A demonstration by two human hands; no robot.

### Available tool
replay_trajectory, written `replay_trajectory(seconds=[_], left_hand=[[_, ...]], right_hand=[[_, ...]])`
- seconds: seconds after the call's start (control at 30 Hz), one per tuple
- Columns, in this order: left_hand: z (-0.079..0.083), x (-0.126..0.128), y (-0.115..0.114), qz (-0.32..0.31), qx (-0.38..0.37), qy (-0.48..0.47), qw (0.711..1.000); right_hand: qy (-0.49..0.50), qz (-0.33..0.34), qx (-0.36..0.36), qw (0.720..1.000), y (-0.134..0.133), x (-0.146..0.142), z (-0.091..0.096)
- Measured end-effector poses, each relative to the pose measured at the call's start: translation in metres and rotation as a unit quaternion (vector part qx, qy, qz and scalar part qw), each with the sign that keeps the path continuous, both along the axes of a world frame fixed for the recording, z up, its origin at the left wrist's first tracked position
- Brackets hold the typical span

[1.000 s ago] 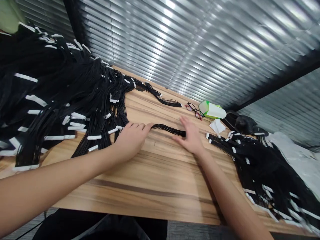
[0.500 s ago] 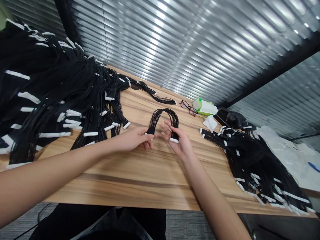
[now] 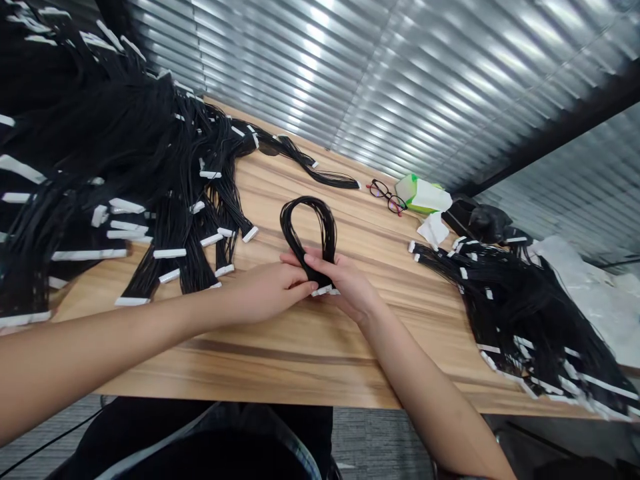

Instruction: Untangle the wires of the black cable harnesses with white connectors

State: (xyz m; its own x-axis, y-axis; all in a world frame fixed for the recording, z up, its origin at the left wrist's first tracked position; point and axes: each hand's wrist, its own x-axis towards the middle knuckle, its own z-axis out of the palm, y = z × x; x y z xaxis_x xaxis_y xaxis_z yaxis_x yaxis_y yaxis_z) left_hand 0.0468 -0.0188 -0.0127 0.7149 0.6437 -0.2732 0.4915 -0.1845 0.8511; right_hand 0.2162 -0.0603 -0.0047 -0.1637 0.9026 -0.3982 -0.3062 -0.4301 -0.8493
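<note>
A black wire harness [image 3: 327, 227] with white end connectors is bent into a closed loop over the middle of the wooden table. My left hand [image 3: 280, 290] pinches its end from the left, thumb lying by one white connector [image 3: 321, 291]. From the other side my right hand [image 3: 347, 283] grips the same end, thumb across the black wires. Both ends of the harness now lie together between my hands, and the fingers behind are partly hidden.
A big heap of similar harnesses [image 3: 115, 147] covers the table's left side. A smaller pile [image 3: 515, 300] lies at the right. Eyeglasses [image 3: 387, 197], a green and white tissue pack [image 3: 424, 195] and a crumpled tissue [image 3: 433, 230] are at the back. Corrugated metal [image 3: 300, 67] rises behind.
My hands have come together, bringing the two ends of the harness side by side. Its open arch has become a closed loop. The view has shifted slightly.
</note>
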Motion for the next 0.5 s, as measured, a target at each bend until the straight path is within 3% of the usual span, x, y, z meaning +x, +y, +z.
replay_trajectory(seconds=[0.1, 0.23, 0.3, 0.4, 0.5], left_hand=[[-0.002, 0.002, 0.001, 0.011, -0.015, -0.033, 0.999], [-0.004, 0.004, 0.007, -0.009, -0.055, -0.133, 0.990], [-0.002, 0.004, 0.009, 0.005, -0.051, -0.179, 0.983], [0.003, 0.003, 0.010, 0.066, -0.011, -0.231, 0.971], [0.007, 0.001, 0.009, 0.111, 0.024, -0.257, 0.960]], right_hand=[[0.019, -0.043, 0.030, 0.998, -0.002, -0.008, 0.002], [-0.031, -0.038, 0.043, 0.998, -0.006, -0.013, -0.003], [-0.065, -0.067, 0.092, 0.991, -0.010, -0.010, -0.008], [-0.138, -0.131, 0.199, 0.961, -0.018, -0.006, -0.019], [-0.218, -0.149, 0.253, 0.931, -0.025, -0.006, -0.027]])
